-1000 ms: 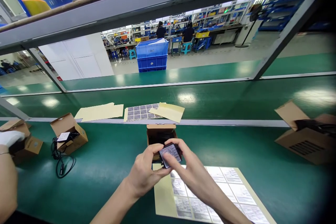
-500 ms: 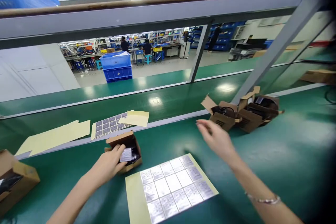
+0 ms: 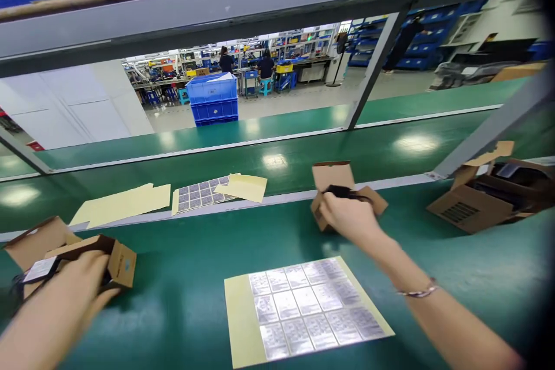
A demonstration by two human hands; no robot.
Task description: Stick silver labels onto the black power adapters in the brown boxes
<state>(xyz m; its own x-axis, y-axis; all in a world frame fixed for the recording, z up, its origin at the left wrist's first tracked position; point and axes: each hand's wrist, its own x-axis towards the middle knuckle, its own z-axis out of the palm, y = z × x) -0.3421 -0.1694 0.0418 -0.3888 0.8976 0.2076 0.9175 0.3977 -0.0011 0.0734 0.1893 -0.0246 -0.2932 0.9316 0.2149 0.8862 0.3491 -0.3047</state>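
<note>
My left hand (image 3: 76, 286) grips a small open cardboard box (image 3: 119, 261) at the left of the green bench; a black part with a white label (image 3: 40, 269) shows beside it. My right hand (image 3: 349, 217) holds another small open cardboard box (image 3: 332, 176) with a black item inside, near the rail at centre right. Between my arms lies a yellow-backed sheet of silver labels (image 3: 306, 309).
Another open box (image 3: 37, 237) sits behind the left one. More open boxes (image 3: 472, 205) stand at the right. Yellow backing papers (image 3: 124, 203) and a label sheet (image 3: 202, 192) lie on the conveyor belt (image 3: 390, 156). Blue crates (image 3: 213, 98) and seated people are far behind.
My left hand has slid its box leftward across the bench. My right hand reached to the right, took hold of a box and brought it toward the centre.
</note>
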